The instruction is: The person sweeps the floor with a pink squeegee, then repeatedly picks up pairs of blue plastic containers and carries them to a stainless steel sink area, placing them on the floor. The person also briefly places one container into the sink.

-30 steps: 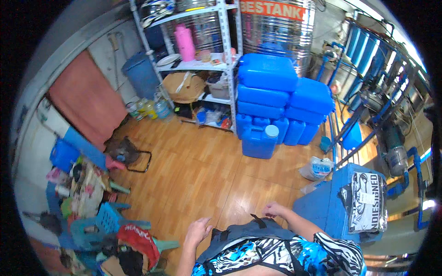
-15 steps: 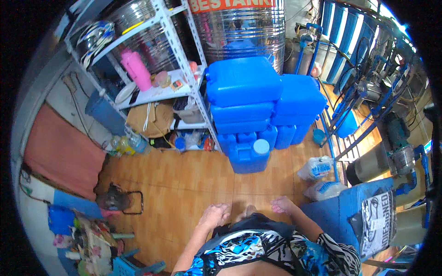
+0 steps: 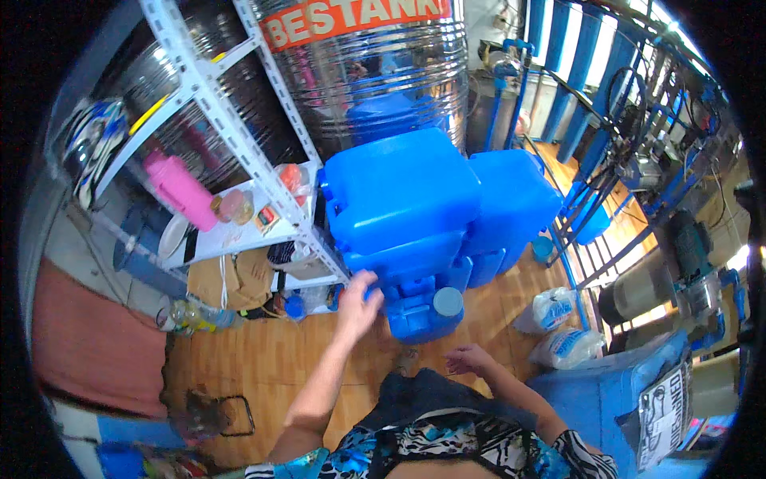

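In front of me blue plastic water jugs stand stacked on the floor. A large jug (image 3: 403, 188) lies on top, with another blue jug (image 3: 515, 199) to its right. A smaller blue jug (image 3: 419, 319) with a pale round cap (image 3: 448, 302) stands at the front. My left hand (image 3: 359, 310) is raised with its fingers apart, close to the left side of the stack; whether it touches a jug I cannot tell. My right hand (image 3: 471, 361) hangs below the front jug, holding nothing, fingers loosely spread.
A white metal shelf (image 3: 209, 92) with a pink flask (image 3: 179, 190) stands at the left. Behind the jugs rises a shiny steel tank (image 3: 383, 88). Plastic-wrapped packs (image 3: 566, 348) lie at the right, beside a blue box (image 3: 606, 391). Pipes and pumps (image 3: 690, 247) line the right wall.
My left hand has lifted and reached forward to the jug stack. My right hand has moved slightly left in the view. The jugs appear nearer as my view has shifted.
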`<state>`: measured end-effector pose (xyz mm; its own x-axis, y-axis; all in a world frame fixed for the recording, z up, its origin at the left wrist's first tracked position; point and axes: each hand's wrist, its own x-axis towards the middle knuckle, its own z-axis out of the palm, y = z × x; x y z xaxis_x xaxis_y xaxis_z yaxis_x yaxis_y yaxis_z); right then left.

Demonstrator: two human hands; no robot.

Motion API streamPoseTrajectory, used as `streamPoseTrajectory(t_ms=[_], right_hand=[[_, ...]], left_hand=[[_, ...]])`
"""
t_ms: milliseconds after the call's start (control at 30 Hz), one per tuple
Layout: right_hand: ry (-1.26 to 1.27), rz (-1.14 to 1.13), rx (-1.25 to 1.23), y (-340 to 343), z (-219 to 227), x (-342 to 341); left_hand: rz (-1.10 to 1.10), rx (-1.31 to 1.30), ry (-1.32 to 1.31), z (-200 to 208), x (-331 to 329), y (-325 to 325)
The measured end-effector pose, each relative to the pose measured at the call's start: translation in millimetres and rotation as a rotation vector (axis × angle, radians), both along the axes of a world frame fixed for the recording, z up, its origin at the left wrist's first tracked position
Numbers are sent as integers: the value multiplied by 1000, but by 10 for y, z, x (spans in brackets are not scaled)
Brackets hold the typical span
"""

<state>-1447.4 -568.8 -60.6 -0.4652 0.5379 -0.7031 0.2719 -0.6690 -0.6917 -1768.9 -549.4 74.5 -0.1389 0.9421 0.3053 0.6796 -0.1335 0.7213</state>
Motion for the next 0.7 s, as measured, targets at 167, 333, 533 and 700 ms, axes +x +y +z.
streamPoseTrajectory(t_ms=[167,333,533,700], right_hand=[[-434,-25,583,611,353,-246],[-140,-192,1176,1143,1105,-839],[127,-96,1355,1371,1881,-1664],[67,-83,1498,1278,2302,-1820]], left_hand=[[405,-128,-87,-243,-963,1595],[579,-347,-732,-537,-1285,2250],[70,-497,-1161,-678,-1219,2032],[-34,-253,-1241,-171,-705,1509]])
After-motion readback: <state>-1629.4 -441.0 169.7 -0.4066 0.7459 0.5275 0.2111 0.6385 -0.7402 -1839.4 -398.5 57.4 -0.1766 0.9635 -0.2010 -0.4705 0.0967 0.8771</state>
